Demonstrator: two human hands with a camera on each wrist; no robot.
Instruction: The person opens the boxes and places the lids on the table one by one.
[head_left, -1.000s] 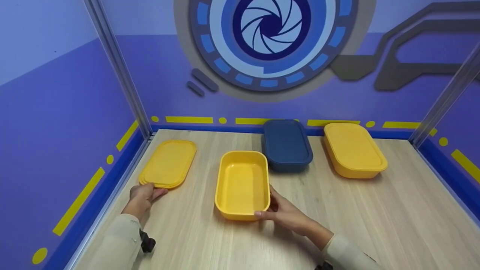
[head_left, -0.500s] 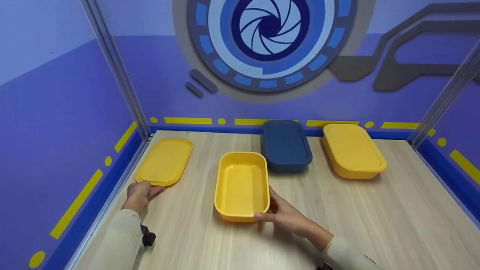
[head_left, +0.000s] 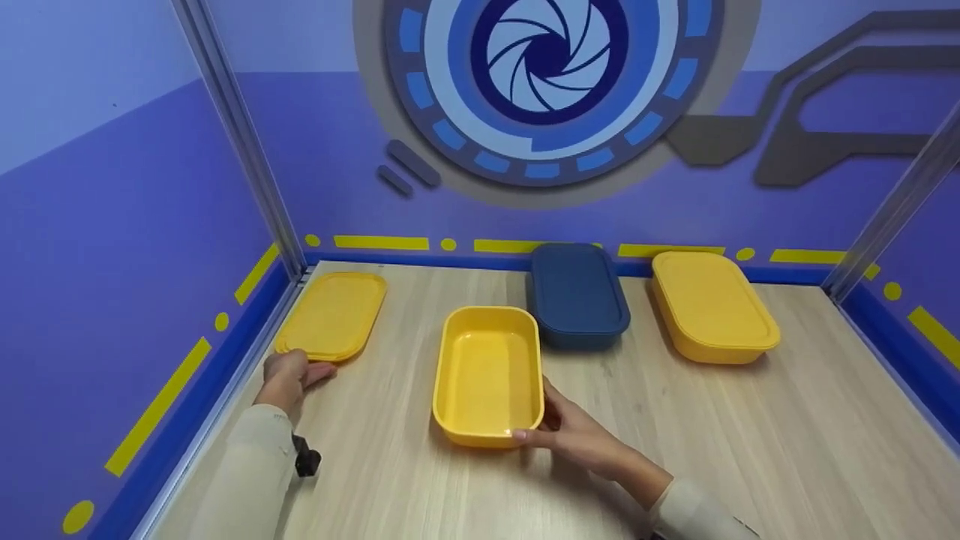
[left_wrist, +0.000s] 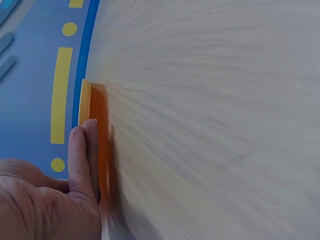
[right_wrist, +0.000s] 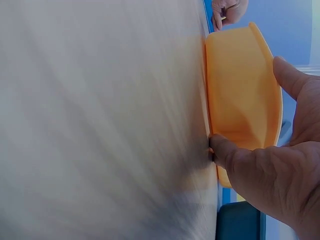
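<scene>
So the yellow lid [head_left: 334, 315] has moved a bit farther back along the left side of the desk [head_left: 375, 465], and the left hand [head_left: 289, 379] went with it, at its near edge. Can't tell if those fingers are pinching or just pushing. The right hand [head_left: 585, 439] is gripping the open yellow tub [head_left: 487, 382], thumb on the near right corner, and that's basically stayed put. Upshot: those 2 pieces now sit slightly farther apart.
</scene>
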